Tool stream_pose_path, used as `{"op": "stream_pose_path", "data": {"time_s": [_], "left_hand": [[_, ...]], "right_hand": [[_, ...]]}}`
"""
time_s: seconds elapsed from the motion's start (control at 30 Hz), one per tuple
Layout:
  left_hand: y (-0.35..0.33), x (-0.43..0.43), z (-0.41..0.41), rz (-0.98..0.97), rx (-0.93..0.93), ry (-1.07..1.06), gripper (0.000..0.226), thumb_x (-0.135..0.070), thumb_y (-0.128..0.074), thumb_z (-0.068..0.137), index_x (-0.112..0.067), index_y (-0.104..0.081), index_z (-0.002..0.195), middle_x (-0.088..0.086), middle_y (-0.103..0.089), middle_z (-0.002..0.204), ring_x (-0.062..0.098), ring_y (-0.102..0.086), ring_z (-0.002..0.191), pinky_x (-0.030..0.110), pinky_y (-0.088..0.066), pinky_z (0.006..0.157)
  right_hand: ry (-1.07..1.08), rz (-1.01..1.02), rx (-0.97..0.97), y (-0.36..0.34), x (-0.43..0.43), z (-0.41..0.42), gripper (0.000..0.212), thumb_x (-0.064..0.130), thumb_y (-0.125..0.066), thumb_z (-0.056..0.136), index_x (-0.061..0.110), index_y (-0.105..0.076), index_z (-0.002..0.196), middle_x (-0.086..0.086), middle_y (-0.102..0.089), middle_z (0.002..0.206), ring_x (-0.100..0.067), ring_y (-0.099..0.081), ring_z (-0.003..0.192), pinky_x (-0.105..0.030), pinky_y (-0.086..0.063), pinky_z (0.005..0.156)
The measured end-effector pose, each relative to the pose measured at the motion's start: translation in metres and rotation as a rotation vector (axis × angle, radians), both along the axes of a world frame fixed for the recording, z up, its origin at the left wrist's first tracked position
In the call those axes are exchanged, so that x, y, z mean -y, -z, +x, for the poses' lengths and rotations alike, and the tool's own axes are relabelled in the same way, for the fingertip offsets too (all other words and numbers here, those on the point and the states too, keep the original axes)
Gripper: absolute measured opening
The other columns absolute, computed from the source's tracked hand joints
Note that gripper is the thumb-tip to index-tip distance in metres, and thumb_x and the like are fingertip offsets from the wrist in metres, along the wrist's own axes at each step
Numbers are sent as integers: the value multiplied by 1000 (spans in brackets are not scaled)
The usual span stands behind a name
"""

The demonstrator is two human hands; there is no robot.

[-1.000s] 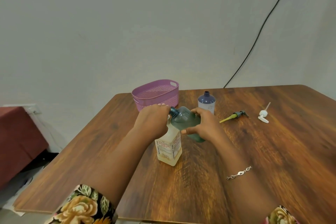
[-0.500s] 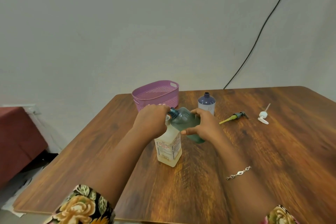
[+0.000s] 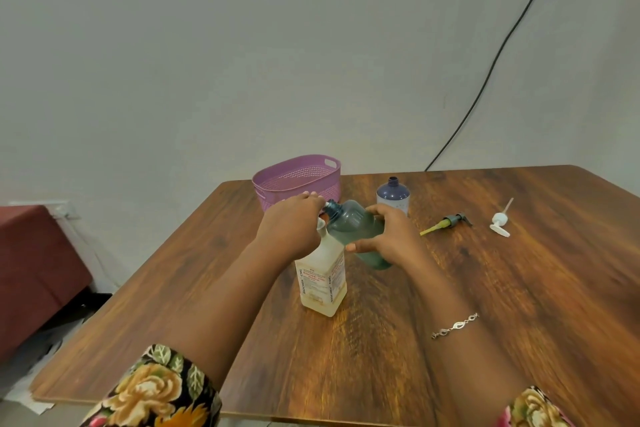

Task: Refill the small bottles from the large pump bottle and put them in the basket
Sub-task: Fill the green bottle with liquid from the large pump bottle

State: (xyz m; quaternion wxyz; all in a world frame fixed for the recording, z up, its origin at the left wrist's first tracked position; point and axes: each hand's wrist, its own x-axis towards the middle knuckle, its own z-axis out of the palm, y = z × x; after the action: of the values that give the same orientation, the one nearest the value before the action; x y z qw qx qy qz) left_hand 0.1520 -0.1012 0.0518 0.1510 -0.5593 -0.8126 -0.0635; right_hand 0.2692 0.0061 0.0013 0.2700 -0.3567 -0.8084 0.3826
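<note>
Where the large pump bottle point(image 3: 323, 282) stands on the counter point(image 3: 519, 288): left hand point(image 3: 291, 229) curled over its pump top; right hand point(image 3: 388, 236) gripping teal small bottle point(image 3: 353, 225), tilted, neck at the pump. Behind it, purple basket point(image 3: 298, 184); behind-right, open blue bottle point(image 3: 393, 196); well right, grey pump head point(image 3: 453, 220), white pump head point(image 3: 500, 222).

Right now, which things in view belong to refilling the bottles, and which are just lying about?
Job: large pump bottle, under the left hand; teal bottle, in the right hand; blue bottle; purple basket; probably the grey pump head and white pump head.
Lying about: black cable; red furniture.
</note>
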Motion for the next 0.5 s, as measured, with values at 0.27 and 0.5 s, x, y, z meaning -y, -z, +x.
{"op": "stream_pose_path", "data": {"time_s": [0.27,0.5], "left_hand": [[13,4,2,-33,-16,-2,55,-11,-50,88,-18,-36,140,0,-39,146,17,-46,124,28,-42,94],[-5,1,-3,-100,111,-38,52,-10,-48,87,-19,-41,138,9,-31,150,26,-55,115,34,-49,85]], "right_hand": [[-3,32,17,3,2,-1,67,22,-83,64,16,-51,122,-1,-56,120,-10,-44,96,-25,-37,76],[-12,7,3,-3,2,-2,70,23,-83,64,15,-49,125,-2,-54,123,-11,-45,99,-27,-40,79]]}}
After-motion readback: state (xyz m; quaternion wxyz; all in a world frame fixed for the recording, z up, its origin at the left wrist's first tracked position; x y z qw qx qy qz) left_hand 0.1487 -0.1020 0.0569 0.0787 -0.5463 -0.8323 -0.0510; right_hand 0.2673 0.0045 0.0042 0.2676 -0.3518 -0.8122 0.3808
